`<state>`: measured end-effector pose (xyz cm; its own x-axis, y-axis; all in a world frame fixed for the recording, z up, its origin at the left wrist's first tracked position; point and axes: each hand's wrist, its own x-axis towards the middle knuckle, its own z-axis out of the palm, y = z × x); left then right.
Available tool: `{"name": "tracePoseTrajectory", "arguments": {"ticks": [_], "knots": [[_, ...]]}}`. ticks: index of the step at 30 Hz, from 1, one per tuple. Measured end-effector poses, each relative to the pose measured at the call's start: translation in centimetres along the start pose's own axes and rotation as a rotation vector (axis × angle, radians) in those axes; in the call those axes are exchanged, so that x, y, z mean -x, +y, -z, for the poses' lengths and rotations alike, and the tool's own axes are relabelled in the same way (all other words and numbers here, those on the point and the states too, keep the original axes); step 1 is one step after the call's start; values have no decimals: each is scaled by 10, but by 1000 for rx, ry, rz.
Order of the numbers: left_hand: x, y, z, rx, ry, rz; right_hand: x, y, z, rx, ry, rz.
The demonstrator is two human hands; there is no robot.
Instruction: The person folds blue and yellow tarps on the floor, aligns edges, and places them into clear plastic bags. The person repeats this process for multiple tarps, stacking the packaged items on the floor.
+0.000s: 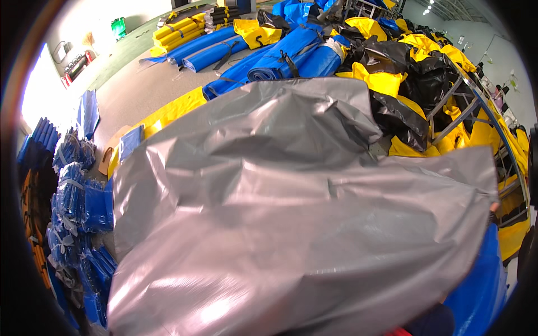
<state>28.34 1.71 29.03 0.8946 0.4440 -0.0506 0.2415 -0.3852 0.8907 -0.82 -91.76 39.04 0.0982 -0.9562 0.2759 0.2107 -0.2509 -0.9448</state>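
Observation:
A large grey plastic sheet [269, 185], creased and shiny, spreads across most of the head view. At its far right edge a small part of my right hand [494, 208] shows, with folds running from that spot into the sheet. The hand grips the edge; most of its fingers are hidden behind the material. My left hand is not seen. Below the right hand hangs blue sheeting [476, 285], partly covered by the grey sheet.
Folded blue packs [70, 193] are stacked at the left. Rolled blue tarps [269, 61] and yellow rolls [178, 33] lie on the floor beyond. A heap of black and yellow sheeting [417, 61] rests by a metal frame [457, 117] at the right.

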Motion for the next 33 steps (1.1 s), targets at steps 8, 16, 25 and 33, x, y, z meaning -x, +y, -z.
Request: {"name": "tracePoseTrajectory", "arguments": {"ticks": [8, 16, 25, 33], "knots": [[-33, 108, -91, -47, -181, -305, -29, 3, -251, 362, -325, 335], [-236, 265, -231, -494, 145, -737, 25, -27, -481, 366, -1114, 542], [143, 62, -436, -962, -1052, -1550, -8, 259, -60, 642, -441, 16], [45, -9, -474, -1358, -979, -1198, -58, 370, 5, 872, -538, -222]]}}
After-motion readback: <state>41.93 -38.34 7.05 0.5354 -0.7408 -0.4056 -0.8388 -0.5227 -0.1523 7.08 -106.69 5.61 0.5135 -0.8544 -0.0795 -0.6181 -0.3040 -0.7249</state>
